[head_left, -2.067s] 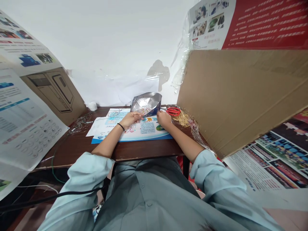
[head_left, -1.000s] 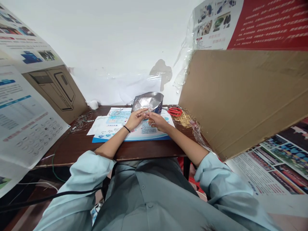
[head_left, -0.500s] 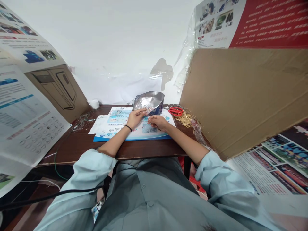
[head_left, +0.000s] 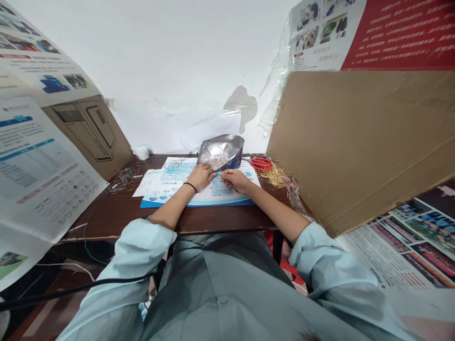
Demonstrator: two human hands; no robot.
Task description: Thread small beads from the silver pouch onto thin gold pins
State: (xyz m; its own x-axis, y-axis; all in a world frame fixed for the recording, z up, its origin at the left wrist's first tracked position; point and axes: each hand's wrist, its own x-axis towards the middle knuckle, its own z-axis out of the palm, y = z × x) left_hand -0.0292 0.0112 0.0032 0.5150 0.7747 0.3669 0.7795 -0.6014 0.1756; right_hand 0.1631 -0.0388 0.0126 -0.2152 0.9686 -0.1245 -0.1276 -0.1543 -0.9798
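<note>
A silvery foil pouch (head_left: 222,150), open toward me, stands at the back of the table with small shiny bits inside. My left hand (head_left: 201,177), a black band on its wrist, is at the pouch's lower left edge, back up, fingers curled together; what they hold, if anything, is hidden. Just to the right, below the pouch, my right hand (head_left: 234,181) is closed in a pinch, its fingertips near those of my left hand. Whatever is in that pinch is too small to make out. Printed sheets (head_left: 170,193) lie under both hands.
Red-handled scissors (head_left: 260,164) rest right of the pouch beside a heap of thin golden sticks (head_left: 276,177). Tangled clear thread (head_left: 122,180) lies at the table's left. Cardboard panels (head_left: 355,142) flank the table, with a white wall (head_left: 185,61) behind.
My left hand has turned back up and its fingers, stretched toward the pouch before, have curled in. My right hand keeps its pinch in nearly the same place. The view has shifted slightly.
</note>
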